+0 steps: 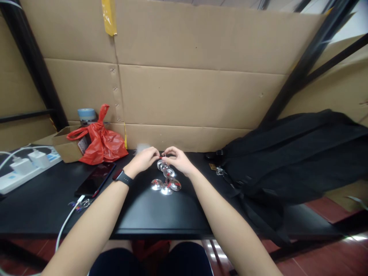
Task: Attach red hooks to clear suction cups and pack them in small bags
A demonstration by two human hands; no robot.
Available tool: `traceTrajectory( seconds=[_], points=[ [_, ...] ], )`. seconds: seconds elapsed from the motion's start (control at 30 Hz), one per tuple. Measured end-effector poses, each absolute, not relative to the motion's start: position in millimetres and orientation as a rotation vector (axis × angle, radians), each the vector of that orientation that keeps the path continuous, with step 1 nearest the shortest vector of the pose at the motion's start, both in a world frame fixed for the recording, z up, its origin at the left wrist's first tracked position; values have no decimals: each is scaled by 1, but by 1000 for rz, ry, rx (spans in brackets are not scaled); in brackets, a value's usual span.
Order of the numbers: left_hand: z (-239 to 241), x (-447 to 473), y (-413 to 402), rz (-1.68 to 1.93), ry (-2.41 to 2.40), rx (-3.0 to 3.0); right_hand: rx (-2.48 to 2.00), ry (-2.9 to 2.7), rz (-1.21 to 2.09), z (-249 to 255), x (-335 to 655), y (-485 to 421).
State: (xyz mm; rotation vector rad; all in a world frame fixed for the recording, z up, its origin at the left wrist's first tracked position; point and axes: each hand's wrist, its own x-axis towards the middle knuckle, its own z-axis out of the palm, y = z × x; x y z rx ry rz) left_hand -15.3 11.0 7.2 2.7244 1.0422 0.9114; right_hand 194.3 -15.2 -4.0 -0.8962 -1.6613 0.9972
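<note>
My left hand (145, 158), with a dark watch (123, 177) on its wrist, pinches the left end of a small red piece (161, 157) that looks like cord or thread. My right hand (177, 159) is beside it, thumb and fingers closed together at the other end. Just below the fingertips, shiny silver domed discs (169, 172) run down in a row, apparently linked to the red piece. Several more discs with red marks, such as one silver disc (156, 184), lie on the black table (161, 214). The fingers partly hide the join.
Left on the table are a phone (96, 179), keys (83, 203), a white cable (63, 226), a power strip (28, 172), a cardboard box (67, 147) and a red plastic bag (105, 143). A black backpack (296, 161) fills the right. Cardboard (184, 96) walls the back.
</note>
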Motion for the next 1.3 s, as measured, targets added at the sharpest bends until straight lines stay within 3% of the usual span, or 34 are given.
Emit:
traceTrajectory(
  seconds=[0.17, 0.27, 0.73, 0.97, 1.3],
  points=[
    [-1, -58, 38, 797, 1369, 2685, -1370, -1837, 414, -15, 233, 8],
    [-11, -75, 51, 699, 1368, 2641, -1554, -1897, 291, -25, 257, 19],
    [-27, -76, 60, 550, 1234, 2590, -1542, -2004, 427, -30, 264, 20],
    [-23, -71, 53, 460, 1279, 2630, -1164, -2428, 660, -7, 238, 0],
    [-12, -57, 41, 572, 1234, 2675, -1158, -2503, 589, -10, 225, -1]
  ],
)
